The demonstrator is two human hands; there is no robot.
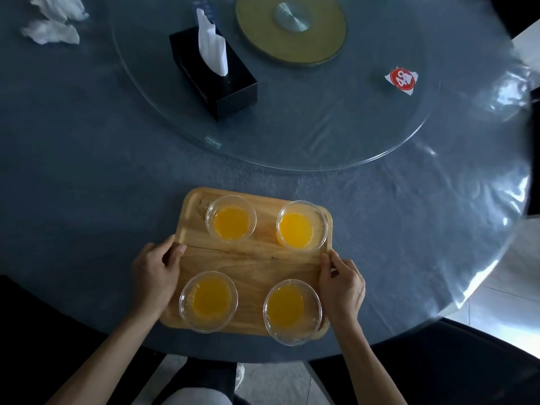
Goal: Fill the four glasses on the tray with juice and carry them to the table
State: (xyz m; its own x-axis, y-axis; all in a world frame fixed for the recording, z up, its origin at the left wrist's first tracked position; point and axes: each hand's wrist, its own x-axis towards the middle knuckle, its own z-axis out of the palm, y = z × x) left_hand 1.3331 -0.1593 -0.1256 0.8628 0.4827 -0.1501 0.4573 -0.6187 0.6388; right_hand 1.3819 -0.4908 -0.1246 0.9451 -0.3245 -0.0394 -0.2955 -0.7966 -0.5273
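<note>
A wooden tray (257, 261) lies on the round dark blue table (87, 176) near its front edge. Several clear glasses stand on it, each holding orange juice: far left (230, 219), far right (301, 226), near left (208, 301), near right (292, 312). My left hand (156, 273) grips the tray's left rim, thumb on top. My right hand (342, 280) grips the right rim the same way. The tray looks level and seems to rest on the table.
A glass turntable (292, 135) covers the table's middle, with a gold hub (292, 27), a black tissue box (213, 73) and a red-and-white sticker (401, 79). Crumpled tissues (54, 20) lie far left. Clear plastic film covers the right edge. Dark chairs stand at both near corners.
</note>
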